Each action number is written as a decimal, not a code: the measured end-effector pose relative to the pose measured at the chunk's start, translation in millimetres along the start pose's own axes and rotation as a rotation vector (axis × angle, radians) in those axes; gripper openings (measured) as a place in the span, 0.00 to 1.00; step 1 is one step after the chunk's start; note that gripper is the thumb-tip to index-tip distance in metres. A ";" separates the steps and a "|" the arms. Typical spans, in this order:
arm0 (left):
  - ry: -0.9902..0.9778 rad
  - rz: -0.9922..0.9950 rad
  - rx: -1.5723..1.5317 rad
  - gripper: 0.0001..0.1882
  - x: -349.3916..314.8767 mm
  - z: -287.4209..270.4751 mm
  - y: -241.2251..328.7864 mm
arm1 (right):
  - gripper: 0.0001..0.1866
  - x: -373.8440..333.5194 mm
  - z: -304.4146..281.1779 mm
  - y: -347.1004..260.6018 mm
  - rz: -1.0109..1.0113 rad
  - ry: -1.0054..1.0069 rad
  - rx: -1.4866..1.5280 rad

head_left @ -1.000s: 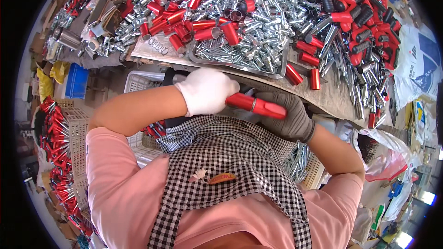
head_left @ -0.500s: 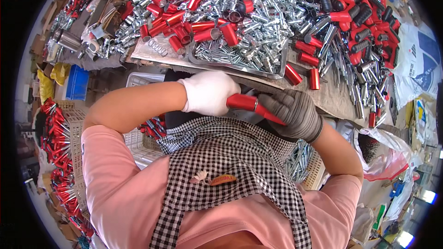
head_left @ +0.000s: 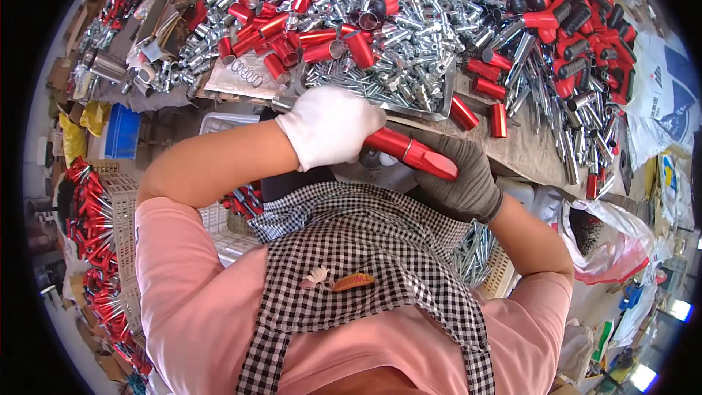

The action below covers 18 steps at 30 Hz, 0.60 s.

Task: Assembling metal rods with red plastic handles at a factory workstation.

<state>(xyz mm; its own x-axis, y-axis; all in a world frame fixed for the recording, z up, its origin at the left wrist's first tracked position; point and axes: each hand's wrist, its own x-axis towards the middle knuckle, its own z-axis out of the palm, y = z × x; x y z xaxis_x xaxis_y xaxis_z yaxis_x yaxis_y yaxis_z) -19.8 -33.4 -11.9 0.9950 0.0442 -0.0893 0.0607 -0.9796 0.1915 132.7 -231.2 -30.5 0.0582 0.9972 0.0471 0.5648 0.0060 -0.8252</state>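
My left hand [head_left: 329, 128], in a white glove, is closed round one end of a red metal tube [head_left: 390, 143]. A red tapered piece with a flattened face [head_left: 436, 164] meets the tube's other end in one line at a narrow ring. My right hand [head_left: 472, 179], in a grey glove, wraps this piece from behind and below. Both hands are in front of my apron, by the near edge of the bench. A short silver cylinder [head_left: 282, 104] shows beside my left hand; whether it belongs to the held part I cannot tell.
A metal tray [head_left: 441, 111] of silver fittings and screws stands on the bench ahead. Loose red tubes [head_left: 499, 121] lie right of it, near red handles with black grips [head_left: 574, 51] and silver rods. Crates [head_left: 121, 227] of parts flank me below.
The tube and tapered piece have shifted slightly right. My left hand has moved a little forward. My right-hand fingers have moved behind the tapered piece, showing more of its face.
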 end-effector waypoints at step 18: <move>0.574 0.290 0.224 0.10 -1.9 28.2 -27.1 | 0.27 -27.4 25.6 11.8 0.602 0.026 1.653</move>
<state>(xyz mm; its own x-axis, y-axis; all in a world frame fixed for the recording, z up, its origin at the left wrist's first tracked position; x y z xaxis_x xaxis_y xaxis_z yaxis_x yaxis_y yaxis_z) -25.6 -12.4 -44.6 0.8569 -0.1897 0.4793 -0.1708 -0.9818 -0.0831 116.7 -256.5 -56.0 -0.0529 0.8878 -0.4572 -0.8892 -0.2503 -0.3830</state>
